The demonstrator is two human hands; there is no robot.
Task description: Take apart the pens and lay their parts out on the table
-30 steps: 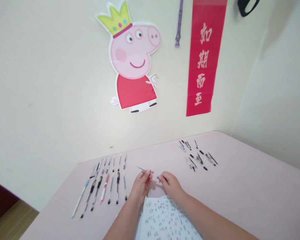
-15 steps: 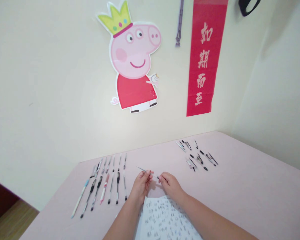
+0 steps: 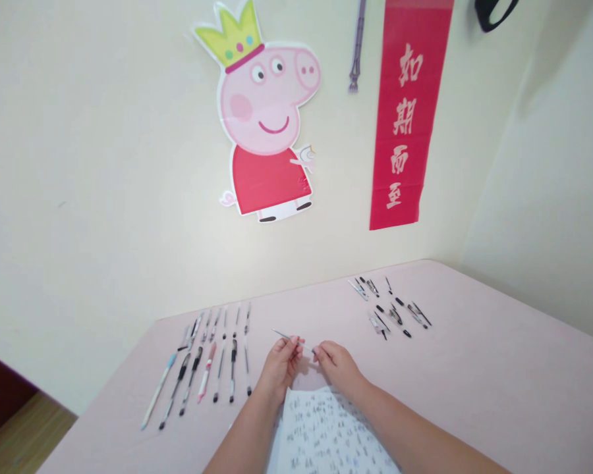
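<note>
Slim pen (image 3: 306,347): is held just beyond the far edge of the written sheet (image 3: 331,431), slanted, its thin end turned left.
Left hand (image 3: 282,361): fingers are closed around the pen's middle, beyond the sheet's far left corner.
Right hand (image 3: 337,362): thumb and fingertips are pinched on the pen's other end, beyond the sheet's far edge.
Pens (image 3: 207,370): are laid in two rows, left of the sheet.
Pen parts (image 3: 395,314): are grouped in small clusters, beyond and right of the sheet.
</note>
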